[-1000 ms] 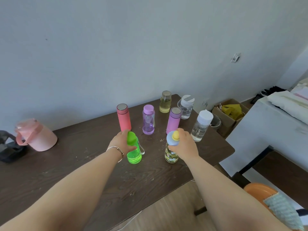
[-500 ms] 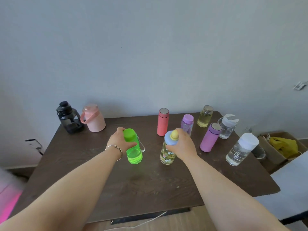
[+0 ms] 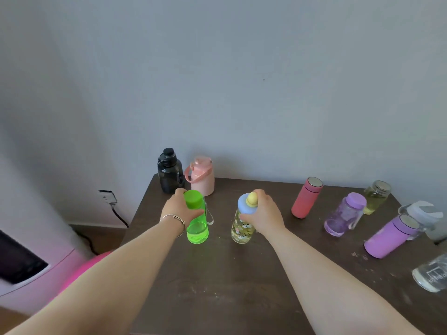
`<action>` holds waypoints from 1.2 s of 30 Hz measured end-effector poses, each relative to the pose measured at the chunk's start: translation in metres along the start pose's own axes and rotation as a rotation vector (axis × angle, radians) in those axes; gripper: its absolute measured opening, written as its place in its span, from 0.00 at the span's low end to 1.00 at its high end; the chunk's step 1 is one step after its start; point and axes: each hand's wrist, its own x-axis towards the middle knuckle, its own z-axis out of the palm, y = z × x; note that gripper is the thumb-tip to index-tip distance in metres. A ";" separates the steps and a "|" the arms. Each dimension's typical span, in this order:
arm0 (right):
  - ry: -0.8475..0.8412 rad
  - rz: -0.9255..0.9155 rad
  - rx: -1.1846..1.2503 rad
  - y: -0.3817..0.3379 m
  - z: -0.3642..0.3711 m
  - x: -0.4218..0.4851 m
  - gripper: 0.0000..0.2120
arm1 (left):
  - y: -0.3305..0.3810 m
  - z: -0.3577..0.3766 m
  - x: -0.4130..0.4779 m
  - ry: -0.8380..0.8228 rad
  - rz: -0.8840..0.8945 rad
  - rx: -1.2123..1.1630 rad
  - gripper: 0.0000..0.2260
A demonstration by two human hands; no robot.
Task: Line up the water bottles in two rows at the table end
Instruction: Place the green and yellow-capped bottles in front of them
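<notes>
I am watching the view swing leftward: over the last second the black jug (image 3: 169,170) and the pink jug (image 3: 200,175) at the far left corner of the table (image 3: 242,274) are coming toward the middle of the frame, while the cluster on the right is sliding to the edge. I am reading that as the person carrying both bottles toward the left table end, where I judge the rows are to form beside the two jugs.

The left hand (image 3: 180,209) is wrapping the neck and shoulder of the green bottle (image 3: 197,222), fingers closed round it just under the cap. The right hand (image 3: 262,215) is gripping the patterned bottle (image 3: 242,228) high up, thumb across the front below its blue and yellow top. Both bottles are standing upright, well apart from each other, near the jugs but not touching them. Whether their bases are resting on the wood or lifted a little, I cannot tell.

On the right, the coral flask (image 3: 306,198), the clear purple bottle (image 3: 344,213), the yellowish jar (image 3: 376,197) and the lilac flask (image 3: 389,235) are waiting, leaning only from lens distortion, I judge. The white-lidded bottle (image 3: 423,213) is blurring badly, and the clear bottle (image 3: 431,276) is being cut off by the frame edge. The fingertips of both hands are hiding behind the bottles.
</notes>
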 end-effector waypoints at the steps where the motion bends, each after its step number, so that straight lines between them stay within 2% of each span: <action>1: -0.003 0.005 0.001 -0.012 0.011 0.004 0.35 | -0.010 -0.010 0.009 -0.006 0.008 0.012 0.32; 7: 0.040 0.001 -0.022 -0.074 0.066 0.026 0.34 | -0.062 -0.055 0.058 -0.053 0.052 0.054 0.34; 14: 0.069 -0.009 -0.043 -0.114 0.105 0.049 0.33 | -0.098 -0.077 0.102 -0.086 0.084 0.028 0.34; 23: 0.031 -0.049 -0.083 -0.125 0.128 0.088 0.34 | -0.102 -0.071 0.139 -0.065 0.066 -0.025 0.34; 28: 0.022 -0.043 -0.038 -0.125 0.143 0.109 0.40 | -0.101 -0.063 0.160 -0.061 0.048 -0.026 0.33; 36: 0.032 -0.077 -0.052 -0.127 0.157 0.123 0.38 | -0.104 -0.048 0.172 -0.104 0.064 0.011 0.34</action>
